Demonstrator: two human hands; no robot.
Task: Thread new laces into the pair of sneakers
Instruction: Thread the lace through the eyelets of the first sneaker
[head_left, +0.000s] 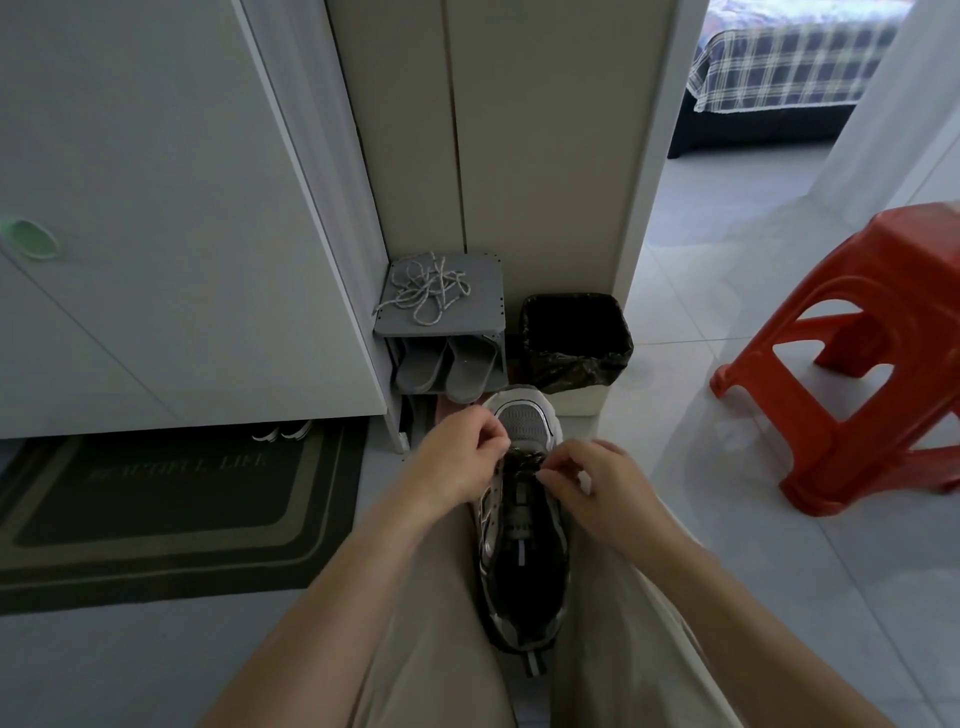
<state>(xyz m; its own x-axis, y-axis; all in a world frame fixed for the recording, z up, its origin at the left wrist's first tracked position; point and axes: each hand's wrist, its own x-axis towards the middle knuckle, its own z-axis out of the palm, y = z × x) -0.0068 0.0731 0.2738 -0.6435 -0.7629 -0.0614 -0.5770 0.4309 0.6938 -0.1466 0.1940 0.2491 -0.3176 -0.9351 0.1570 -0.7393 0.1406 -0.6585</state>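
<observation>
dark doormat (171, 512), faint blurred lettering, reads "beautiful life"

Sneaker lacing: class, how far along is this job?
Done: little; only the eyelets nearest the toe of the silver-and-black mesh sneaker seem to carry a dark lace. In hand: the left hand and right hand pinch it there. Left: the upper eyelets look bare, the other sneaker is not plainly seen, and a tangle of speckled grey laces lies on the grey rack.
</observation>
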